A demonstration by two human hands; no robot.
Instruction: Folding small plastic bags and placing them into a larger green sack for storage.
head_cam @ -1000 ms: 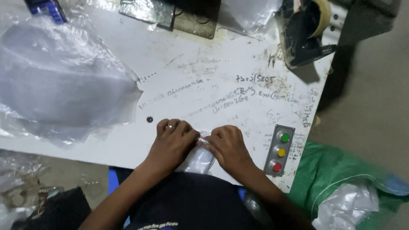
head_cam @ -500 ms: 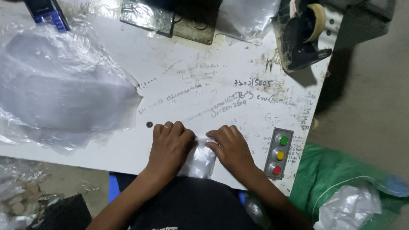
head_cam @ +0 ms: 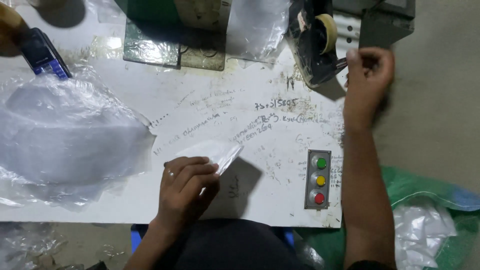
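A small clear plastic pouch (head_cam: 214,151), flat and glossy, is lifted at a slant just above the white scribbled worktop (head_cam: 240,90), near the middle of its near edge, and throws a dark shadow on the board to its right. The left hand (head_cam: 186,189) has it by the lower end: the fingers (head_cam: 192,170) lie curled across the top of that end and pinch it, while the rest of the pouch sticks out past the fingertips, up and to the right. A ring shows on one finger.

The right hand (head_cam: 367,75) is raised well apart from the pouch, at the worktop's far right corner. Its fingers are bunched together at the black tape dispenser (head_cam: 315,50) that carries a roll of tan tape (head_cam: 327,32); they touch or nearly touch the dispenser's right side, but blur keeps me from telling whether they grip anything.

Between the two arms, at the right edge of the worktop, sits a grey control box (head_cam: 318,179) with green, yellow and red round buttons in a column. A heap of crumpled clear plastic bags (head_cam: 70,140) covers the left end of the worktop. At the far left corner lies a dark blue handheld device (head_cam: 44,54). A metal plate (head_cam: 175,47) sits at the far edge, under more clear film. Beyond the right edge, a green woven sack (head_cam: 430,190) holds more clear plastic.
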